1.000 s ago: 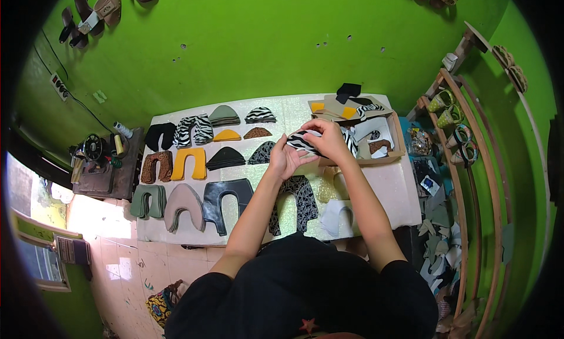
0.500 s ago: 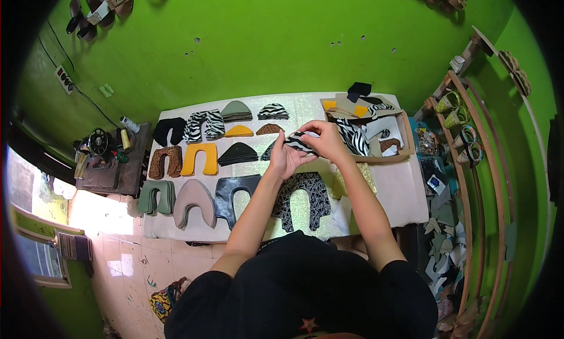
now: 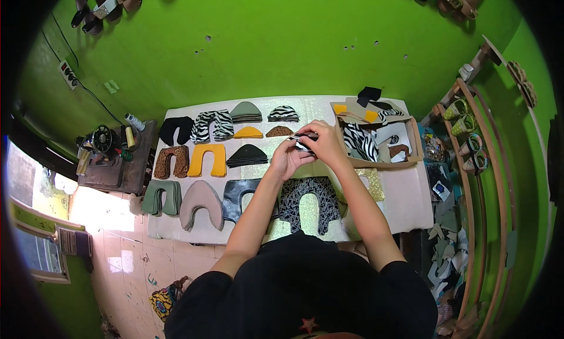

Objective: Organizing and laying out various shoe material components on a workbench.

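Over the middle of the table, both my hands hold zebra-print material, mostly covered by the fingers. My left hand is under it, palm up. From above, my right hand pinches it with thumb and fingertips. Just beyond the hands lie a small leopard-print half-round stack and a zebra half-round stack. Left of them are a black half-round stack and a yellow one. A black-and-grey patterned U-shaped piece lies between my forearms.
An open cardboard box with zebra, leopard and white scraps stands right of my hands. More U-shaped stacks, including yellow and green, fill the table's left. A sewing machine stands far left; a wooden rack holds sandals at right.
The zebra material shows less between my hands; my right fingers have closed further over it. The whole view has shifted slightly, so the table appears a little further right.
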### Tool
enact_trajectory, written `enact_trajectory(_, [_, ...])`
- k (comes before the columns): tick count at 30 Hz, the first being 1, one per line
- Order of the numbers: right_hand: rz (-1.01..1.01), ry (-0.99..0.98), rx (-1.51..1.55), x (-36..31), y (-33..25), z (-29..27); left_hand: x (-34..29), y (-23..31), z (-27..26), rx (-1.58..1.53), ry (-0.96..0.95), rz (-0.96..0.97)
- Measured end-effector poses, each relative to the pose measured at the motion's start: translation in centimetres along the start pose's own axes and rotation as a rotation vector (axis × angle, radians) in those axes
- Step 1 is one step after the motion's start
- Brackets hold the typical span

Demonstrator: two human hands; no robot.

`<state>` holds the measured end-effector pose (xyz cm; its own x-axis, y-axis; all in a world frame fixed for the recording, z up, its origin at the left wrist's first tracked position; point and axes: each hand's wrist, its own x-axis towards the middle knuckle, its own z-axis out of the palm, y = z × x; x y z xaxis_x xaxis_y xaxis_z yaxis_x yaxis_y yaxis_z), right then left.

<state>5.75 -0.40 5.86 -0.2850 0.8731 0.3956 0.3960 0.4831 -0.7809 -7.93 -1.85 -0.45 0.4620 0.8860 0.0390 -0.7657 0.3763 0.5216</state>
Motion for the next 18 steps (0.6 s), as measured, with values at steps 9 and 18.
enact_trajectory(9, [-0.192,0.276,-0.189,0.3,3.2,2.3,0.4,1.5,0.2,0.051,0.152,0.126])
enact_trajectory(18, [0.463,-0.047,0.178,0.6,7.5,4.0,1.1,2.5,-4.5,0.532,0.500,0.144])
